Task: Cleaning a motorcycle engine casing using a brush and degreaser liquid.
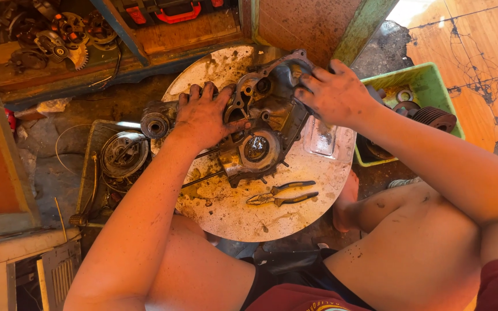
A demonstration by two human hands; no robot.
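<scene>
Engine casing [260,124], grey and oily, lies on a round stained board [231,213] between the seated person's knees. Left hand [203,115] presses flat on the casing's left part, fingers spread and curled over its top edge. Right hand [332,92] grips the casing's upper right rim, fingers closed round it. Pliers [280,196] lie on the board just below the casing, apart from both hands. Green crate [427,80] with round metal parts stands to the right
</scene>
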